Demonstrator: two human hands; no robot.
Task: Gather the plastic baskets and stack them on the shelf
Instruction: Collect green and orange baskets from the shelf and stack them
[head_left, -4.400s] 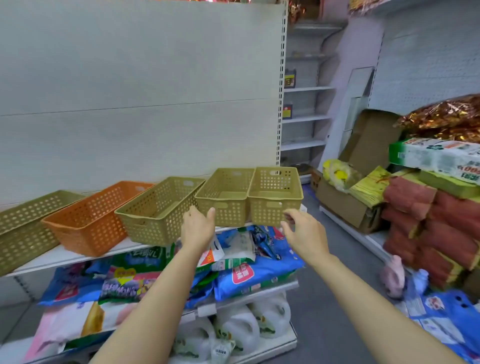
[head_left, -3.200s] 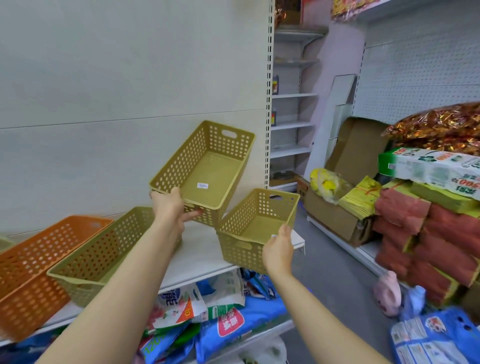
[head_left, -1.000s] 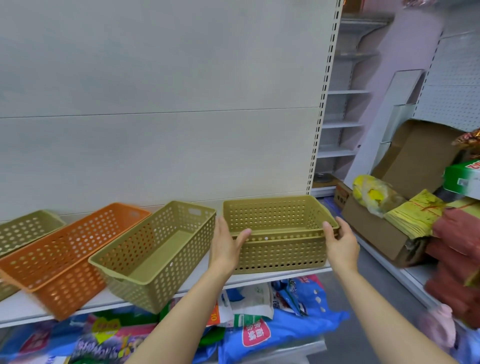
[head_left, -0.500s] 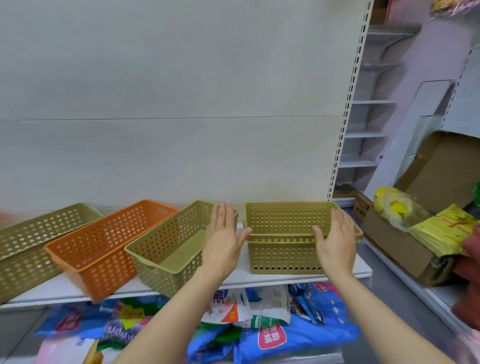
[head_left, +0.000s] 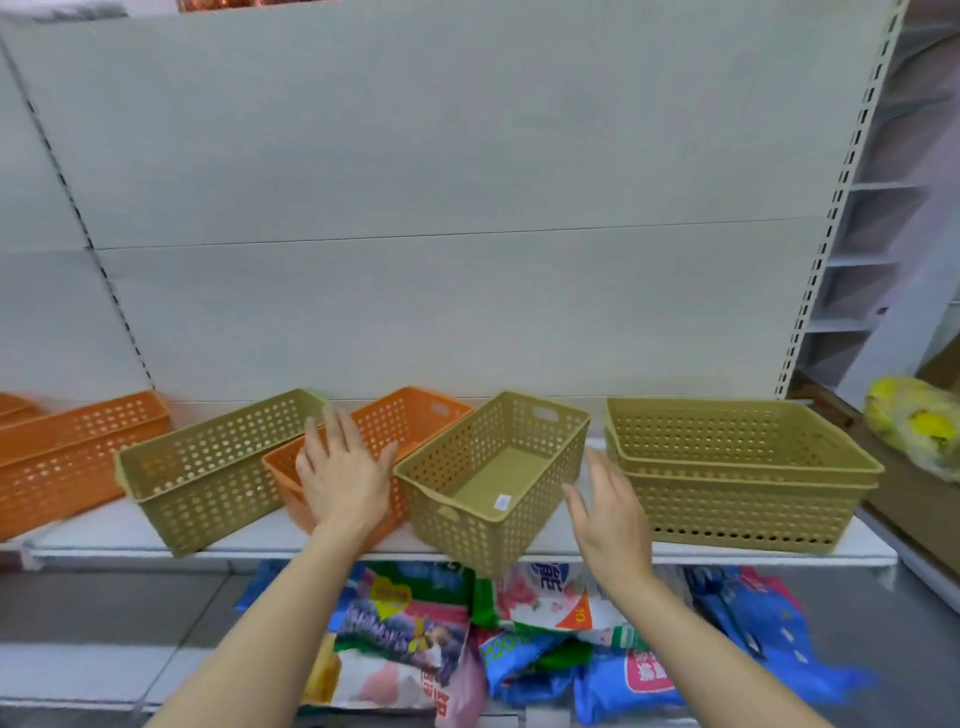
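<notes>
Swung left off the nested pair, both hands now spread and holding nothing. Near to far: left hand (head_left: 345, 480) hovered in front of the orange basket (head_left: 410, 421), right hand (head_left: 610, 512) just right of the single olive basket (head_left: 493, 480), angled and poking over the shelf (head_left: 571, 540) lip. Two-basket stack (head_left: 737, 470) sat at the right end. Looked like mid-gather, going for basket three. Probably needed a grip on both long sides, then a lift over and a square drop into the stack.
</notes>
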